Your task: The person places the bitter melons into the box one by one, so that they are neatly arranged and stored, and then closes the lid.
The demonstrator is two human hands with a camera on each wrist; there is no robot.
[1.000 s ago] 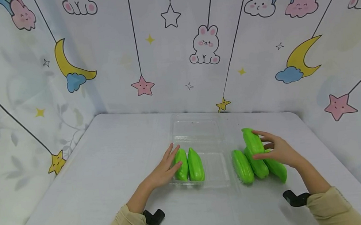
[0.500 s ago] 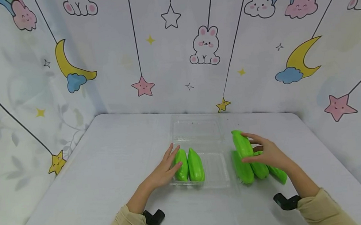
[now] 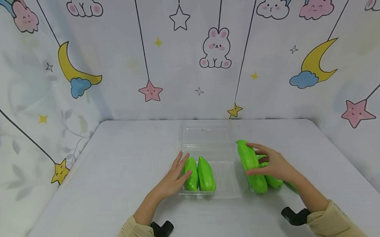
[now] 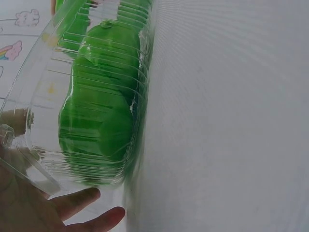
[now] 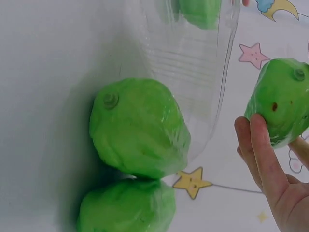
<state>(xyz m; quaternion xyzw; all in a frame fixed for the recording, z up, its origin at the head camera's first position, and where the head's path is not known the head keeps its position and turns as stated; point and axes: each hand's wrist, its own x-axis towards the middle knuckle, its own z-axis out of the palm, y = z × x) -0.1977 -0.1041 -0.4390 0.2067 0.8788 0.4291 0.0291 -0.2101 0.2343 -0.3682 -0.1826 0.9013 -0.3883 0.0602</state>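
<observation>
My right hand [image 3: 272, 167] grips a bright green, long and lumpy vegetable-like piece [image 3: 247, 155], raised over the group on the table's right. In the right wrist view this held piece [image 5: 280, 99] shows a small stem nub, with fingertips along its side. My left hand [image 3: 171, 179] lies at the left side of a clear plastic clamshell box [image 3: 227, 178], its fingers extended against the wall. Two similar green pieces, a left one [image 3: 191, 175] and a right one [image 3: 206, 174], lie side by side in the box's left half.
Below the held piece lie more green pieces [image 3: 273, 180], partly hidden by the right hand. The box's clear lid [image 3: 205, 135] lies folded back behind it. White cloth covers the table [image 3: 137, 151], and a patterned curtain [image 3: 183, 57] rises at its back.
The right hand has moved left with the green piece, from above the middle of the loose group to beside the box's right edge. The left hand has stayed in place.
</observation>
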